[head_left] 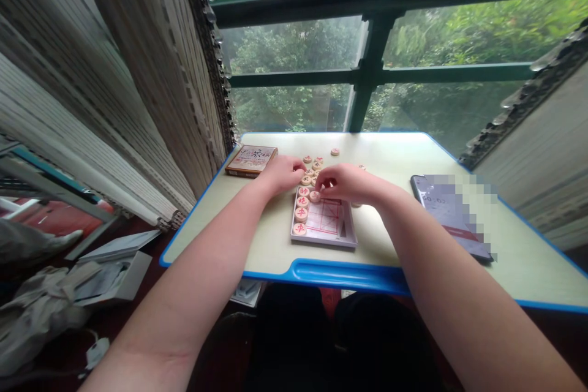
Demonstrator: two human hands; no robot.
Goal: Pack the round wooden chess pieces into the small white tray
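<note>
A shallow white box (324,242) lies on the table, with a red-lined sheet (324,218) inside. Down its left side runs a column of round wooden pieces (301,214) with red characters. One more piece (315,196) sits at the top, beside that column, and the bent fingertips of my right hand (342,182) are at it, pinched together. Beyond the box is a cluster of loose pieces (316,165). My left hand (283,173) rests at the left edge of this cluster with curled fingers; whether it holds a piece is hidden.
A flat patterned box lid (252,160) lies at the table's back left. On the right is a tablet or phone (450,214), partly pixelated. A lone piece (335,152) sits near the back edge. The blue table rim (344,274) runs along the front, and windows stand behind.
</note>
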